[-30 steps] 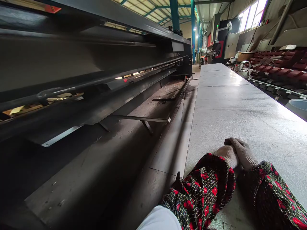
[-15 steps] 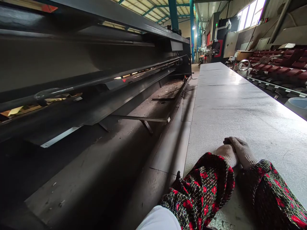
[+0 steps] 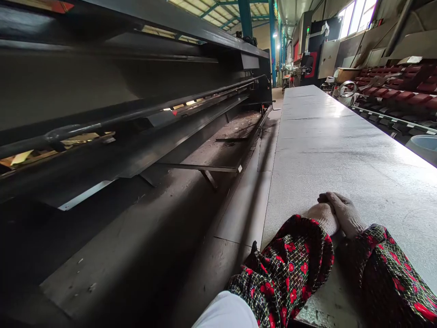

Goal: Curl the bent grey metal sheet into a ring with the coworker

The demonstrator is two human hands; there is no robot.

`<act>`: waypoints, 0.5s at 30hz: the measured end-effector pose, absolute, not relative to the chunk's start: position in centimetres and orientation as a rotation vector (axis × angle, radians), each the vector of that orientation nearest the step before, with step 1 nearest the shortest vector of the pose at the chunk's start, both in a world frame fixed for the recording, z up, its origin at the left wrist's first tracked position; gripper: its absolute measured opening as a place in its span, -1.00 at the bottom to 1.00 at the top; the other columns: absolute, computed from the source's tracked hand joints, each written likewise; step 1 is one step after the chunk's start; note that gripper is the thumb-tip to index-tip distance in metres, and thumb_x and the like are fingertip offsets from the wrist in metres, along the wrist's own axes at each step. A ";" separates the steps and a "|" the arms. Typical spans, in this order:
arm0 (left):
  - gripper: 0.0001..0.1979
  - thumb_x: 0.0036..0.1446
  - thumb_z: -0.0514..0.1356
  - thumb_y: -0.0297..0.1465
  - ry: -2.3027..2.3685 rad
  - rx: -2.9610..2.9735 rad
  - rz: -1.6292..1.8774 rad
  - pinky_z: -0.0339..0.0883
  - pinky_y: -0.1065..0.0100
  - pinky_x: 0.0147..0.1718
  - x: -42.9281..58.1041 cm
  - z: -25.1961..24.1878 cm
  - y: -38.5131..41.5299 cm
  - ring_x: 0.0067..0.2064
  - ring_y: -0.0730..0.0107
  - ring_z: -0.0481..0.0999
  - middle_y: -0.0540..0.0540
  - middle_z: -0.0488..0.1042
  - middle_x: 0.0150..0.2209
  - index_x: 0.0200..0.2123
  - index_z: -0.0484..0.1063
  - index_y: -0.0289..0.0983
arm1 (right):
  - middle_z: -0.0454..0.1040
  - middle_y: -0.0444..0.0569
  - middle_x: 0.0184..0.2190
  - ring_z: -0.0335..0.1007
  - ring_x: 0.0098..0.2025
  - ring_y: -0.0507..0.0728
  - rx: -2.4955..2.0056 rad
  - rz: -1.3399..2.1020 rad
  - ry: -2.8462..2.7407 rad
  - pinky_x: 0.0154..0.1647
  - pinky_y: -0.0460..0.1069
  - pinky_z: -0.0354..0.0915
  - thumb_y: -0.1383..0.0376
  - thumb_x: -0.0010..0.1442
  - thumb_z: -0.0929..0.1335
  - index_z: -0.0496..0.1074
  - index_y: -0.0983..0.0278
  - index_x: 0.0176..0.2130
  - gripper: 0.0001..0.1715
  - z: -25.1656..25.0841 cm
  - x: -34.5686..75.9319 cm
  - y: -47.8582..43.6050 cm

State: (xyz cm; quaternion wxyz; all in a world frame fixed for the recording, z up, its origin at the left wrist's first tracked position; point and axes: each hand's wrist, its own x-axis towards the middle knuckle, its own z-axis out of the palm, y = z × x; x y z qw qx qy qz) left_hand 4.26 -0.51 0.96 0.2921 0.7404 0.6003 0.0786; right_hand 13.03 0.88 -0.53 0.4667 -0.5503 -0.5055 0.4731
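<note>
Both my hands wear pale knitted gloves and rest one over the other near the front of a long grey metal sheet [image 3: 307, 159]. My left hand [image 3: 321, 216] is underneath, with its fingers mostly hidden. Across it lies my right hand [image 3: 347, 214], its fingers stretched out and close together, touching the left glove. No object shows in either hand. Dark sleeves with red flowers [image 3: 290, 264] cover both forearms.
A long dark machine [image 3: 164, 136] runs along the left, with bars and brackets over the dusty floor [image 3: 119, 237]. Flat plates [image 3: 246, 209] lie beside the sheet's left edge. On the right are a handwheel [image 3: 347, 89], dark red machinery [image 3: 399, 98] and a pale bucket [image 3: 423, 148].
The camera view has shifted very slightly. My hands stay in the same folded position on the metal sheet.
</note>
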 end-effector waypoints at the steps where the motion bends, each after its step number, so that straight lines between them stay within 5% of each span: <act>1: -0.62 0.11 0.02 -0.30 1.598 1.969 0.212 0.29 0.37 -0.17 4.3 0.8 -0.5 -0.12 0.30 0.45 -0.13 0.49 -0.13 0.00 0.36 -0.19 | 0.57 -0.01 -0.32 0.45 -0.22 0.13 -1.351 1.160 -1.235 -0.17 0.00 0.33 0.01 0.04 0.31 0.52 0.26 -0.33 -0.59 -0.6 13.0 0.9; 15: -0.57 0.03 0.07 -0.27 1.587 1.952 0.215 0.31 0.33 -0.26 4.2 0.1 0.3 -0.16 0.25 0.45 -0.12 0.49 -0.13 0.02 0.34 -0.14 | 0.57 0.00 -0.31 0.46 -0.24 0.13 -1.328 1.105 -1.271 -0.17 0.02 0.34 -0.01 0.08 0.28 0.53 0.25 -0.28 -0.55 -1.5 13.2 1.2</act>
